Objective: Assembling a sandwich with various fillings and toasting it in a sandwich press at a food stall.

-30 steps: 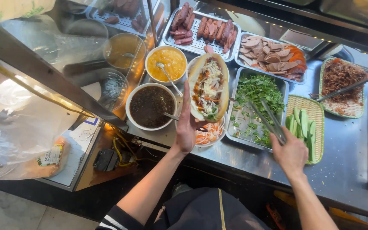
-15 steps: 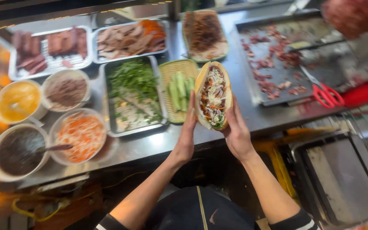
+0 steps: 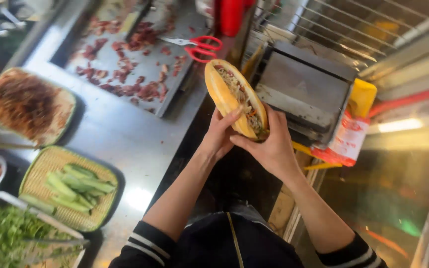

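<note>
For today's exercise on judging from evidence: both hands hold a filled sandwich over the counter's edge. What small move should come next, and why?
Probably press the sandwich shut: left hand and right hand cup it, and the filling shows through the open split.

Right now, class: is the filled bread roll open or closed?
Open: the bread roll is split, filling showing, held in the left hand and right hand.

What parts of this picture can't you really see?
Head view:
- Long filled bread roll: its lower end is covered by the left hand and right hand.
- Metal tray of green herbs: cut off by the bottom-left edge.
- Red plastic bottle: top cut off.
</note>
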